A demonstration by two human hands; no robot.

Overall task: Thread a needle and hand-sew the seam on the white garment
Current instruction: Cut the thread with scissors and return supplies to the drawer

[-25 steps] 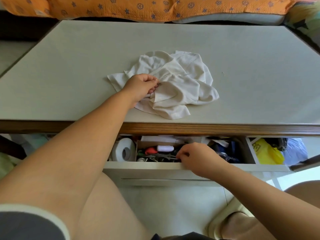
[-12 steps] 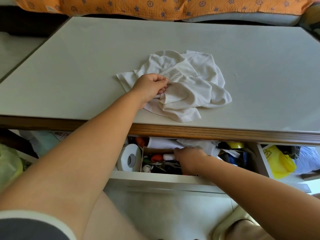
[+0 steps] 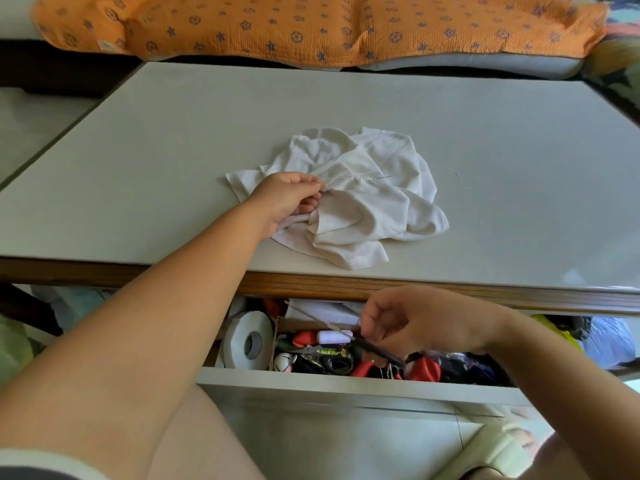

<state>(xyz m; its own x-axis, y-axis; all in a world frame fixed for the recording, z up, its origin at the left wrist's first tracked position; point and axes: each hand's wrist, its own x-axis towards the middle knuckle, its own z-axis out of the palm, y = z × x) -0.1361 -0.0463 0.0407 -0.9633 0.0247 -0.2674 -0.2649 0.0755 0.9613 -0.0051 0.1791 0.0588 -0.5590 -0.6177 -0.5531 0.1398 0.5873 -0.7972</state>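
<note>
my left hand (image 3: 289, 199): pinching white garment (image 3: 360, 202) at seam | my right hand (image 3: 412, 323): closed on dark tool (scissors? unclear) over drawer (image 3: 346, 384) | tip: lift clear, keep seam pinned

Pinching a needle (image 3: 360, 176) against the crumpled white garment (image 3: 374, 202) on the table (image 3: 138, 150) with the left hand (image 3: 287, 195); lifting a dark tool (image 3: 375, 351) from the open drawer (image 3: 346, 384) with the right hand (image 3: 412, 323).
</note>
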